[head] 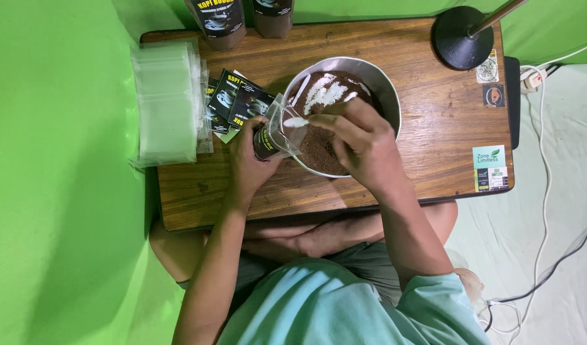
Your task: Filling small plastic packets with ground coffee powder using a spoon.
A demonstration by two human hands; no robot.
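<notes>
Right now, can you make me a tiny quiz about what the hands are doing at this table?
1. True or false: the bowl holds brown powder.
2. What does the left hand hold: A) a small clear pouch, B) a cup, C) a pen?
3. Which hand holds the white spoon?

Key: 1 true. 2 A. 3 the right hand, over the bowl.

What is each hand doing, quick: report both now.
Left hand: closed on a small clear pouch.
Right hand: closed on a white spoon over the bowl.
</notes>
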